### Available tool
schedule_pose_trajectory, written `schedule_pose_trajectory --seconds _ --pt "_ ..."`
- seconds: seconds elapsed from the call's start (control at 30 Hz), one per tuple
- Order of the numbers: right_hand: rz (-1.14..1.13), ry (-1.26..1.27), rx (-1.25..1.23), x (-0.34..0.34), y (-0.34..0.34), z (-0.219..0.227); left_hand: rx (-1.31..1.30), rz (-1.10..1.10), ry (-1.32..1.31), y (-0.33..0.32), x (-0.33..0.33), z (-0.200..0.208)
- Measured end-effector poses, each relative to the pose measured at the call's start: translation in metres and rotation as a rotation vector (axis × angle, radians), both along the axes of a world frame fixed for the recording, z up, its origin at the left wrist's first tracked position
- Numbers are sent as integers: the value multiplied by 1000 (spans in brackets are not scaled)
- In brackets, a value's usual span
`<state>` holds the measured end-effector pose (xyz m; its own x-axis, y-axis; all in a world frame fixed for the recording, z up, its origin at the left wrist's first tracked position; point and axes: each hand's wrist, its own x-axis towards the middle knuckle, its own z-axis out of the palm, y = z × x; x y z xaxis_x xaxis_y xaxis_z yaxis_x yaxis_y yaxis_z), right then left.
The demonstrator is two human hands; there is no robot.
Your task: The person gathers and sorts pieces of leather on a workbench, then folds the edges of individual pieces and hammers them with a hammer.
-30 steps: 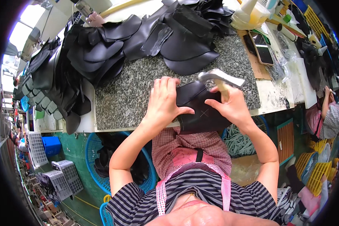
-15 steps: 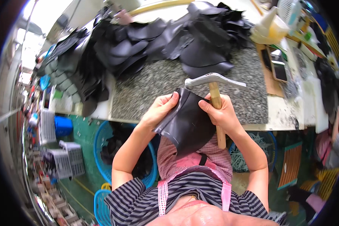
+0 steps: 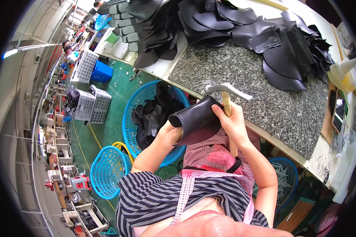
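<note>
A black leather piece (image 3: 199, 120), curved into an open tube shape with pale marks on it, is held in front of my lap. My left hand (image 3: 171, 133) reaches into its open left end, and the leather hides the fingers. With the thumb on top, my right hand (image 3: 232, 120) pinches the piece's right edge. The same hand is closed around the wooden handle of a hammer (image 3: 227, 91). The hammer stands head up, its metal head beyond the leather and its handle end pointing toward my lap.
Black leather pieces (image 3: 284, 55) lie heaped along the far side of a speckled stone slab (image 3: 241, 79) on the workbench. A blue basket (image 3: 130, 106) of black pieces and a smaller blue basket (image 3: 101, 173) stand on the floor at left. Another basket (image 3: 292, 177) holds pale strips.
The view has turned left, so the bench sits further right. My left hand has gone from pinching the leather's edge to inside it, and the leather has curled. The hammer stays in my right hand.
</note>
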<state>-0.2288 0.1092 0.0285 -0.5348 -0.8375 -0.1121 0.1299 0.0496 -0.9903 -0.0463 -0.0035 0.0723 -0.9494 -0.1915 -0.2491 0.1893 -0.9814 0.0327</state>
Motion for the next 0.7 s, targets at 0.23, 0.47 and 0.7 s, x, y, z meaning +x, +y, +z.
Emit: schedule_pose_trajectory --seconds 0.23,0.47,0.7 --pt "55 30 76 9 -1 -2 595 187 -232 -10 14 6" --pt "10 100 23 -19 58 12 -1849 -93 -1825 -134 178 -75" --pt "-2 201 21 -45 94 38 -2553 604 -729 -130 -63 15"
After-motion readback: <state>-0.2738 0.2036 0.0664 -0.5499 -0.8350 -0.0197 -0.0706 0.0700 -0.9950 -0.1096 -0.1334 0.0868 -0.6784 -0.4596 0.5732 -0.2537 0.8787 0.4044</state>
